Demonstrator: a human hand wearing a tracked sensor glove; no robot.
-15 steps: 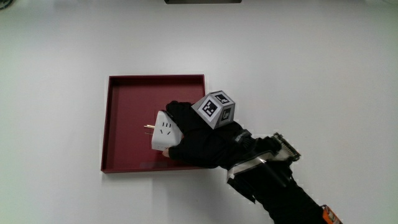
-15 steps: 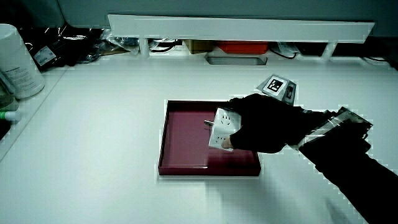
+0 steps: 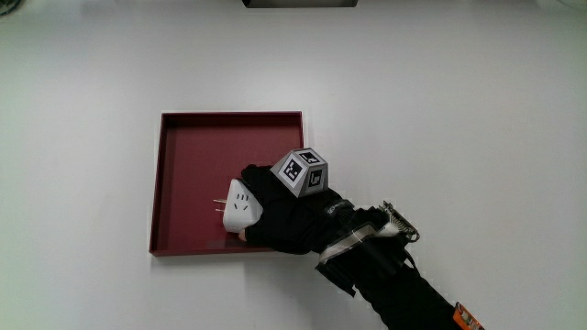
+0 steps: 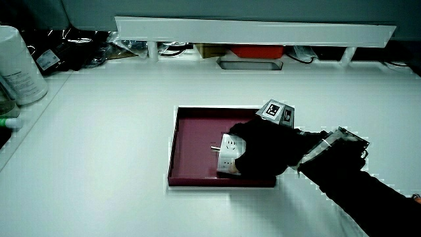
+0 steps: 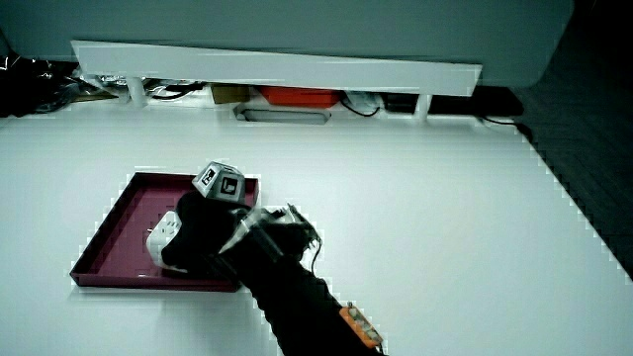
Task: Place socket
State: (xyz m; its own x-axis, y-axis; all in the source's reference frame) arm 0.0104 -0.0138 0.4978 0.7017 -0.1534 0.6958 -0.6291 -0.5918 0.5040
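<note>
Hand (image 3: 284,218) in black glove, patterned cube (image 3: 302,171) on back, fingers wrapped around white socket (image 3: 240,205). Socket over dark red tray (image 3: 183,147), in tray's part nearer person; contact with tray floor cannot be told. Socket smooth, rounded plastic block, slots on face, thin metal prongs sticking out away from hand. Tray square, shallow, low rim, flat matte floor. Counter (image 3: 459,110) plain white around tray. In a side view, pale bottle (image 4: 20,64) at counter's edge, well apart from tray. Low white partition (image 4: 256,29) past tray in both side views.
</note>
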